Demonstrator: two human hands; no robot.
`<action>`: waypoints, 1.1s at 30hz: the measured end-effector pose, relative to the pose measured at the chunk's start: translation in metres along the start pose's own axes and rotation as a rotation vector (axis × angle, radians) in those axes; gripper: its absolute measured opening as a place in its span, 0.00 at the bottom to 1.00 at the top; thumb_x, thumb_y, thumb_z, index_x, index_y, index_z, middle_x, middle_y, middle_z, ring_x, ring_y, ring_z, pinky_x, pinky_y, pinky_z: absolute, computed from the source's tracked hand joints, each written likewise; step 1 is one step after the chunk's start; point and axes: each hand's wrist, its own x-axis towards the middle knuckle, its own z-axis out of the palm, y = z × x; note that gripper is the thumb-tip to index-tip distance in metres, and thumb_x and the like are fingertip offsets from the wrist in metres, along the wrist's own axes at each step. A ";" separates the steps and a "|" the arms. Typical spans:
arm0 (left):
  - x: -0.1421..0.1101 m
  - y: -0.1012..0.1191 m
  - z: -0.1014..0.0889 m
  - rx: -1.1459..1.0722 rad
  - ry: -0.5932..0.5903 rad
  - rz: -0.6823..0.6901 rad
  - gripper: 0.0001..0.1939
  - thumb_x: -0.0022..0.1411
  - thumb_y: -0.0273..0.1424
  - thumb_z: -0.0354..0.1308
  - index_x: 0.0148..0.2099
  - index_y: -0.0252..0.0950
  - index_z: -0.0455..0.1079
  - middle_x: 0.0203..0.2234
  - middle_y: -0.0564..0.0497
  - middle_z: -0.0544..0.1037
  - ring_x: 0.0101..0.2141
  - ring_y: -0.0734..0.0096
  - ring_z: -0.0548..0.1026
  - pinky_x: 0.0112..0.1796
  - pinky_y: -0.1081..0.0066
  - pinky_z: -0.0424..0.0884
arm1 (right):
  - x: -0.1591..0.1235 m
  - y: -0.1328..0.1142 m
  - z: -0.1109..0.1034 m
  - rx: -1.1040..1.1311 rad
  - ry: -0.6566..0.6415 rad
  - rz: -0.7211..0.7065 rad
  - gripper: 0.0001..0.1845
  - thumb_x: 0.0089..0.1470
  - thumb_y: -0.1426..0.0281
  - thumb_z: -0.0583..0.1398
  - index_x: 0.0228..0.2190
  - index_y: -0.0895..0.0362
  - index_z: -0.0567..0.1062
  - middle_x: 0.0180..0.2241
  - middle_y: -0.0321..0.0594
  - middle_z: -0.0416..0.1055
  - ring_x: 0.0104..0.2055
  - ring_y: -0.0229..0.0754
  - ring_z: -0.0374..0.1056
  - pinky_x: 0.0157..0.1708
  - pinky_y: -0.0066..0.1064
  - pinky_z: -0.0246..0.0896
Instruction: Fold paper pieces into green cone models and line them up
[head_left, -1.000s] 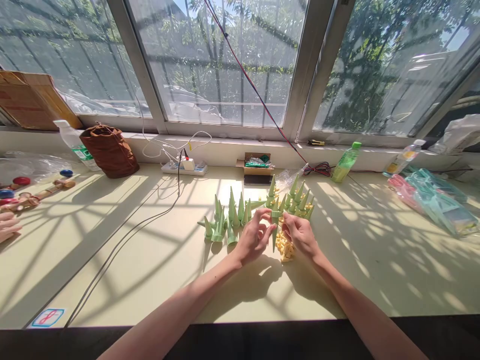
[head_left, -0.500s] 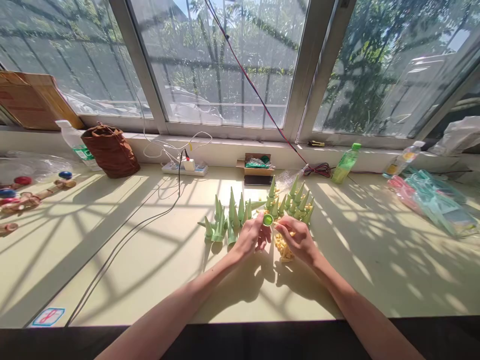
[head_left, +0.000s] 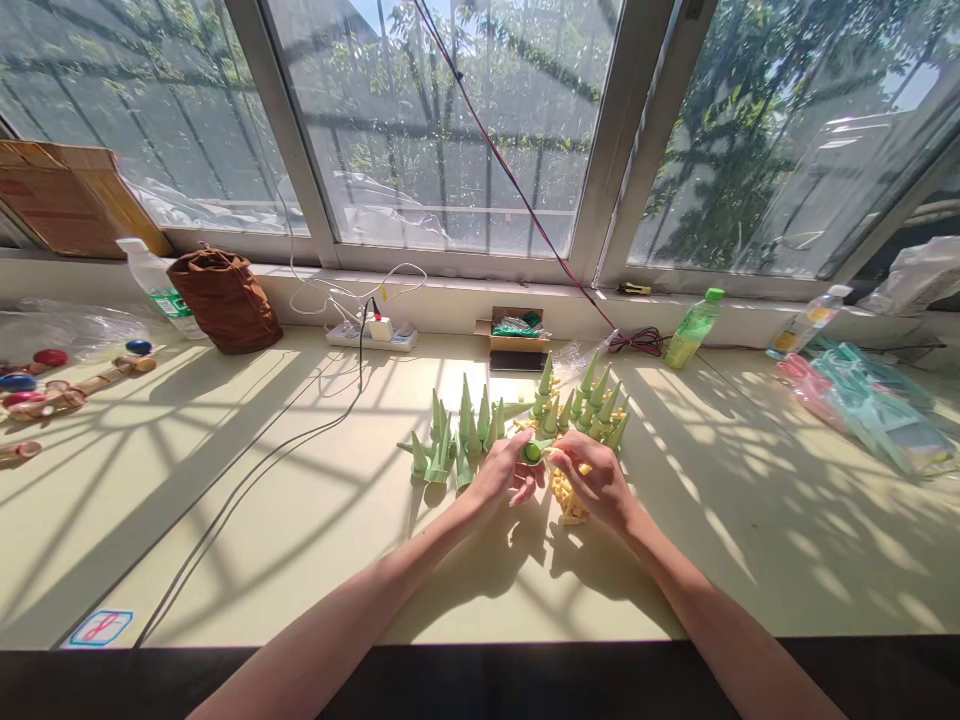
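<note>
My left hand (head_left: 499, 473) is closed around a green cone (head_left: 532, 453), its hollow round end turned toward me. Close beside that opening, my right hand (head_left: 598, 478) pinches a small pale yellow piece (head_left: 551, 450); whether it touches the cone I cannot tell. A heap of small yellow pieces (head_left: 568, 500) lies on the table, partly hidden under my right hand. Several green cones (head_left: 442, 455) stand or lean beyond my left hand. More green cones (head_left: 598, 396) stand behind my right hand, with yellow bits among them.
Behind the cones are a small open cardboard box (head_left: 517, 340) and a dark flat object (head_left: 519, 361). A power strip (head_left: 373, 338) trails a black cable across the table's left side. A brown bag (head_left: 225, 303) stands left; a green bottle (head_left: 694, 328) and plastic packets (head_left: 874, 400) are right.
The green cone in my left hand has tilted, and its open end sits slightly lower. My right hand stays close to it, almost unmoved. The whole view has shifted a little.
</note>
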 end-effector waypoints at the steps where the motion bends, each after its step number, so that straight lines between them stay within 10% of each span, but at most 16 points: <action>1: -0.001 0.001 0.001 0.000 -0.012 0.014 0.26 0.64 0.52 0.47 0.29 0.34 0.66 0.21 0.49 0.72 0.13 0.79 0.62 0.14 0.76 0.55 | 0.000 -0.001 0.000 0.004 0.000 0.023 0.12 0.63 0.63 0.55 0.31 0.55 0.73 0.27 0.38 0.66 0.27 0.39 0.62 0.29 0.31 0.59; 21: -0.005 -0.001 0.008 0.688 0.182 0.449 0.09 0.65 0.36 0.54 0.42 0.35 0.69 0.40 0.48 0.69 0.23 0.81 0.66 0.20 0.78 0.65 | 0.003 -0.001 0.003 -0.008 0.114 0.303 0.24 0.62 0.55 0.53 0.20 0.56 0.66 0.16 0.32 0.55 0.19 0.35 0.52 0.20 0.28 0.49; 27: -0.004 0.003 0.010 0.513 0.294 0.285 0.16 0.69 0.45 0.46 0.44 0.37 0.63 0.33 0.51 0.74 0.18 0.80 0.67 0.20 0.76 0.65 | -0.001 0.007 0.003 0.048 0.166 0.285 0.21 0.62 0.54 0.54 0.26 0.56 0.70 0.19 0.32 0.59 0.20 0.35 0.54 0.20 0.27 0.51; 33: -0.003 0.005 0.009 0.196 0.132 0.125 0.21 0.63 0.52 0.51 0.43 0.39 0.59 0.22 0.57 0.71 0.12 0.79 0.64 0.13 0.78 0.58 | 0.002 0.001 0.001 0.005 0.082 0.165 0.20 0.62 0.56 0.53 0.26 0.56 0.71 0.23 0.36 0.66 0.22 0.36 0.58 0.24 0.29 0.56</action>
